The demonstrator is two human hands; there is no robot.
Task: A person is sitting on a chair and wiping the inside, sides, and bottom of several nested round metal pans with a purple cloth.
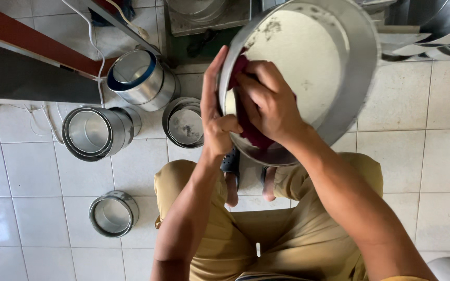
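Head view, the only 1. The person squats on a white tiled floor (37, 171), knees in tan trousers (266, 234) spread, sandalled feet showing between them.

Both hands are up at a large round metal pan (308, 62), held tilted on edge in front of the knees with its open face turned toward the person. The lower rim sits just above the feet; the upper rim leans away toward the top of the frame.

Left hand (215, 112): fingers extended and nearly straight, pressed flat along the pan's left rim, thumb hooked in toward the inside. It braces the pan from the left edge.

Right hand (267, 101): fingers curled down tight over a dark red cloth (251, 132), pressing it against the pan's inner wall at lower left. The cloth lies directly under the fingers, between them and the metal, running down along the curve of the rim. The right hand is the nearer one to the cloth; the left only touches the rim beside it.

Pan's look: dull grey aluminium, pale flat bottom with dark smudges near the upper left, deep straight side wall.

Around, on the floor to the left: 4 smaller round metal tins, 1 with a blue band (139, 78) lying on its side, 1 larger nested set (92, 132), 1 upright tin (183, 122) with a smudged bottom just left of the left hand, and 1 small tin (113, 213) well apart near the left knee. More metal pans are stacked at top right (433, 26).
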